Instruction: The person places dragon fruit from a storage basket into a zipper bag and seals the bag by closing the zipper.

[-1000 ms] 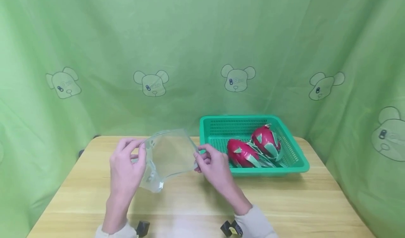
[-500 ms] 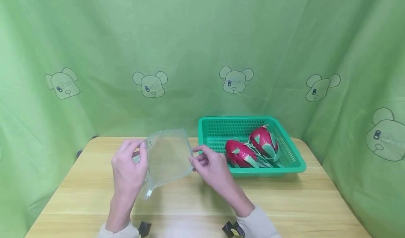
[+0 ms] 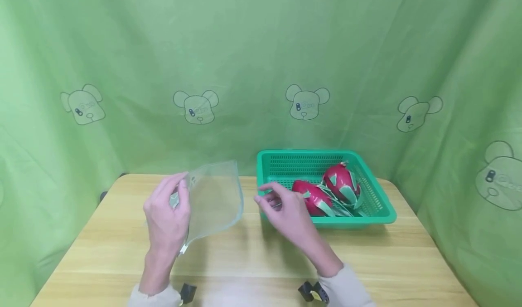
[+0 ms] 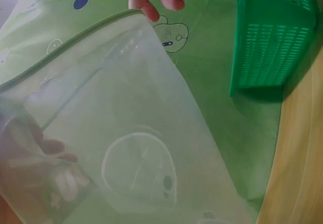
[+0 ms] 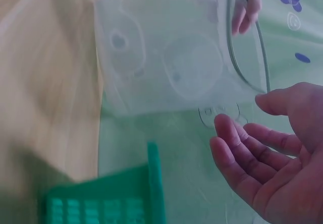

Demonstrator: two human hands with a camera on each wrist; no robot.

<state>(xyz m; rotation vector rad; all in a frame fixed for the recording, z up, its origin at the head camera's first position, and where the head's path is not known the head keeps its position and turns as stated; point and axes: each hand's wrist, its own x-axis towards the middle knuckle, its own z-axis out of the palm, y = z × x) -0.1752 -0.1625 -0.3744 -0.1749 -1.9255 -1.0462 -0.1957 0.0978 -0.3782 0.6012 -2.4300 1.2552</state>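
A translucent slider zip bag (image 3: 216, 200) hangs upright over the table, with faint animal-head outlines on it in the right wrist view. My left hand (image 3: 168, 214) pinches it near its zip edge. The white slider (image 3: 183, 249) shows at the bag's lower left corner. Just right of the bag is my right hand (image 3: 290, 216), apart from it and holding nothing. In the right wrist view its thumb and relaxed fingers (image 5: 247, 158) are spread apart beside the bag's corner. Through the film in the left wrist view, parts of my left hand (image 4: 50, 146) show.
A green plastic basket (image 3: 346, 219) stands at the right, behind my right hand. Two red dragon fruits lie in it, one in front (image 3: 311, 197) and one farther back (image 3: 339, 180). The wooden table (image 3: 244, 261) ends at a green curtain (image 3: 244, 48).
My right hand has let go of the bag's right edge and moved right, toward the basket. The left hand keeps hold; the bag's right side now hangs loose, and its slider corner has shifted left.
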